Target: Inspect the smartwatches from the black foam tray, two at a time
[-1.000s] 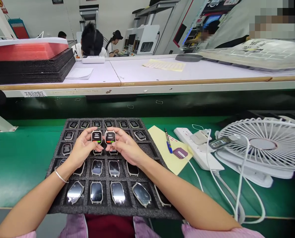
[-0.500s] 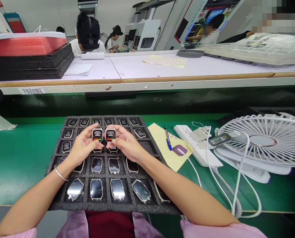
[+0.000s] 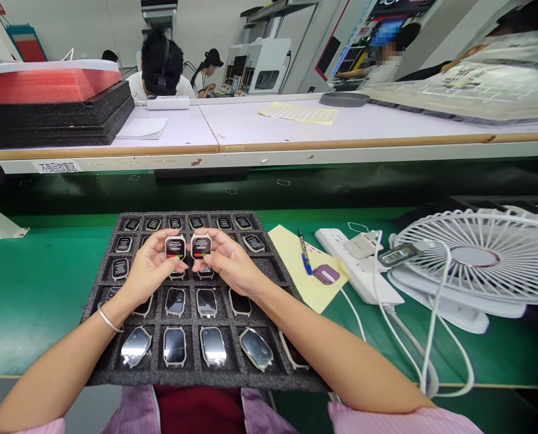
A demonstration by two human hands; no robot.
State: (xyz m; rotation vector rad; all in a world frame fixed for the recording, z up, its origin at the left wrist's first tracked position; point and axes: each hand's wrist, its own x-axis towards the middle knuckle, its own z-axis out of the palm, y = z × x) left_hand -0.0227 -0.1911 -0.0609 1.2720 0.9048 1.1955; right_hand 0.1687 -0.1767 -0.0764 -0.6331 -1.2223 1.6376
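Note:
A black foam tray (image 3: 273, 274) with rows of pockets lies on the green mat in front of me and holds several smartwatch bodies. My left hand (image 3: 149, 271) pinches one watch body (image 3: 175, 247) above the tray's middle, its lit screen showing text with a red and green bar. Right beside it, my right hand (image 3: 228, 265) grips a second watch body (image 3: 201, 246) with the same lit screen. The two watches sit side by side, almost touching. A thin bangle circles my left wrist.
Right of the tray lie a yellow paper (image 3: 296, 265) with a blue pen (image 3: 303, 252), a white power strip (image 3: 363, 277) with plugs and cables, and a white fan (image 3: 477, 259) on its back. A raised white shelf (image 3: 341, 129) runs behind, with black foam trays (image 3: 56, 117) stacked at left. People work beyond.
Both hands keep hold of their watches in about the same place. The view has shifted slightly.

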